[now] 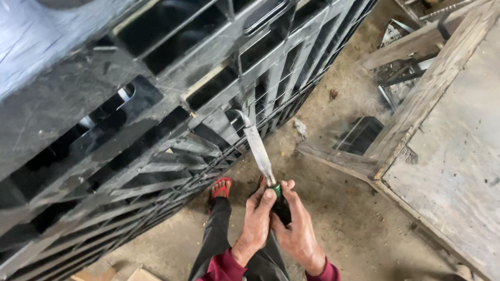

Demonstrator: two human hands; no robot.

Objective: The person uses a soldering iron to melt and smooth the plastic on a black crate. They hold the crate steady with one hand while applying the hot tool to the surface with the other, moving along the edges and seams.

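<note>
- My left hand [256, 221] and right hand [297, 231] rise from the bottom edge, both in dark red sleeves [225, 268]; the forearms are cut off by the frame.
- Both hands are wrapped together round one handle [280, 204], fingers curled and pressed tight; the left thumb lies along its top. The handle is mostly covered, so I see only a green band and some black below it.
- From the handle a long, flat metal blade [259, 148] points up and away, tilted slightly left. Its tip meets the ribs of the black plastic pallet [156, 104]; I cannot tell whether the tip is hooked or wedged in a slot.
- Below the hands are dark trousers [219, 234] and one foot in a red sandal [221, 188] on the dusty floor [333, 208]; the other foot is hidden behind the hands.
- The pallet stands on edge, filling the left and top, cut off on both sides.
- At the right lies a worn wooden platform [448, 156] with a plank frame, near the hands but apart.
- Farthest, top right, lie metal scraps [396, 78], hard to make out.
</note>
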